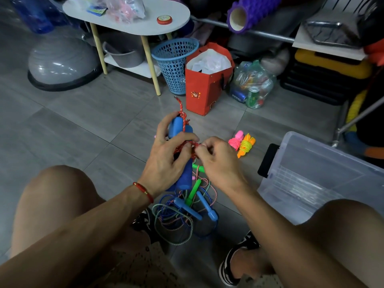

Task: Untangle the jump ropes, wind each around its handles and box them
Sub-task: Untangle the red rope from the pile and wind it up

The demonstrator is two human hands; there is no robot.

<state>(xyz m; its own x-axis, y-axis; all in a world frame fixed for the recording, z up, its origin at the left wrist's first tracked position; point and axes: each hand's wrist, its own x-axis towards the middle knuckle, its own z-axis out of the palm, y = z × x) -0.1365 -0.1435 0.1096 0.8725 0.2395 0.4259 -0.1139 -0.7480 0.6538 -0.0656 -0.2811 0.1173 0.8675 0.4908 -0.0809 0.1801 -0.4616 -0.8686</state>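
The red rope [182,119] is wrapped around a pair of blue handles [176,126] held up over the floor, in the middle of the scene. The left hand [166,154] grips the handles, fingers curled round them; the right hand [216,156] pinches the rope just beside it. Below lies a tangle of ropes [182,213]. Two wound ropes [242,143] lie to the right, near the clear box [311,173].

Single head-worn wide-angle view, looking forward and down, close over both hands, floor [72,125] beyond
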